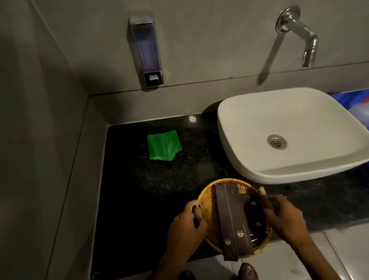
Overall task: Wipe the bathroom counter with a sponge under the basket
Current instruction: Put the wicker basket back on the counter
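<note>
A round woven yellow basket (207, 200) sits near the front edge of the black granite counter (143, 186). It holds two long brown boxes (230, 219) and some dark small items. My left hand (186, 227) grips the basket's left handle. My right hand (285, 217) grips its right handle. Whether the basket rests on the counter or is lifted off it I cannot tell. A green sponge (164, 146) lies flat on the counter farther back, apart from both hands.
A white vessel sink (254, 117) stands on the counter to the right, close behind the basket. Above it a chrome tap (298, 33) juts from the wall, and a soap dispenser (146, 52) hangs left of it. Blue plastic items (360, 105) lie at far right.
</note>
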Demonstrator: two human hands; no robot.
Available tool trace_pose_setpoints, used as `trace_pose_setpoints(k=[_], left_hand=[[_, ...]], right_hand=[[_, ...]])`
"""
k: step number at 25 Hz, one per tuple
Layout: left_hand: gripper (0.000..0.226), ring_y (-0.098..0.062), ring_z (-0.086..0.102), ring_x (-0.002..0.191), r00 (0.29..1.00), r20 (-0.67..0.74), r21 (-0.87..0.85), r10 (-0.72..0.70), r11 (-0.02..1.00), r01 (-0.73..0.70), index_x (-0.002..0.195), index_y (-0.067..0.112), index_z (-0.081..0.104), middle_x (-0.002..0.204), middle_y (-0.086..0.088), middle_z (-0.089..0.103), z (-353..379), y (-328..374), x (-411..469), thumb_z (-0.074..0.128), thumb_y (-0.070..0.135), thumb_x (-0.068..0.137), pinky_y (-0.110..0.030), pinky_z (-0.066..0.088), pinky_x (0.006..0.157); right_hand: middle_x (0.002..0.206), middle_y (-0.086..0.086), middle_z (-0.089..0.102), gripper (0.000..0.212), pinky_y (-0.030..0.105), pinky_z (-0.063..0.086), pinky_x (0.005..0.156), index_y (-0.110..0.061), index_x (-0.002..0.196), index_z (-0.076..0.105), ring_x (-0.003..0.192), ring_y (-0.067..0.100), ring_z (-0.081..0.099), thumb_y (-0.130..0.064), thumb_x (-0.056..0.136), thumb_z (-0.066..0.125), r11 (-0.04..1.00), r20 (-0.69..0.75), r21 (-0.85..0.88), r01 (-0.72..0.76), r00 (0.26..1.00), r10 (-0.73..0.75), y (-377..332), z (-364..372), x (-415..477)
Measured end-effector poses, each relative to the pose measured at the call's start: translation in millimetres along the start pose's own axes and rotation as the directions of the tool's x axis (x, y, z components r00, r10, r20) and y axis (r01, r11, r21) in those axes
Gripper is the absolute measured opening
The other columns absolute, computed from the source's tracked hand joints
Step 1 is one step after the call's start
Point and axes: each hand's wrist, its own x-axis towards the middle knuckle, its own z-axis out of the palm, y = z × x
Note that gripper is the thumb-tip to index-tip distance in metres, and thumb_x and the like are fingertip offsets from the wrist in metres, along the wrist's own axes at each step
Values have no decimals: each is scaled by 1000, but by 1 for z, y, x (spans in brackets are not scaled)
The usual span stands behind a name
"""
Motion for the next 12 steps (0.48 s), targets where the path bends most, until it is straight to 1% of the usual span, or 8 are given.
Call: trace_pose_setpoints(k=[2,4,5,6,8,9,10,12], left_hand=[[45,-16,62,101,989,-136,78,-58,995,69,125,34,51,113,5,66,-27,-12,3,60,33,81,-31,52,80],[37,-19,63,98,971,-206,83,-124,986,143,117,37,54,110,6,66,-59,-28,6,61,34,80,-33,52,79],[33,-20,63,95,965,-209,83,-160,980,181,113,38,54,106,6,66,-74,-37,7,62,36,81,-34,53,78],[31,-20,64,92,963,-183,102,-196,971,217,111,39,55,103,6,66,-87,-45,8,62,38,81,-35,54,78],[32,-19,65,91,961,-67,226,-268,934,277,112,37,55,102,5,68,-107,-54,17,60,46,81,-35,54,81],[37,-20,65,95,960,-43,285,-277,917,278,114,34,55,106,2,67,-115,-54,30,61,50,80,-33,53,82],[41,-22,64,99,966,-70,299,-248,919,258,114,31,57,111,-1,66,-121,-51,49,62,52,79,-32,51,83],[42,-24,63,98,975,-160,209,-157,960,189,114,20,62,113,-9,66,-128,-30,103,66,45,81,-32,50,81]], right_hand=[[97,8,70,27,40,56,78,-16,113,60,85,25,66,-15,87,66,998,59,10,64,996,-64,-21,13,-6],[101,7,70,28,38,55,80,-16,112,59,91,24,66,-18,86,67,992,142,41,118,982,-122,-47,32,-12],[103,7,70,28,38,55,82,-16,112,58,92,23,66,-19,86,67,990,184,59,130,973,-139,-59,43,-14],[105,6,69,29,39,55,84,-17,114,56,93,22,66,-20,87,65,988,220,78,131,965,-146,-69,53,-16],[109,5,68,32,38,55,86,-19,119,53,97,22,66,-26,89,62,989,246,66,133,958,-145,-80,64,-16],[112,5,66,36,37,54,85,-21,121,50,99,23,65,-31,88,62,989,258,37,143,955,-148,-81,63,-15],[115,3,63,43,36,51,85,-24,123,47,104,23,63,-38,86,63,988,270,7,157,951,-153,-81,59,-14],[118,-2,56,54,36,48,86,-32,128,41,111,19,58,-50,82,64,984,231,11,177,957,-175,-81,41,-12]])
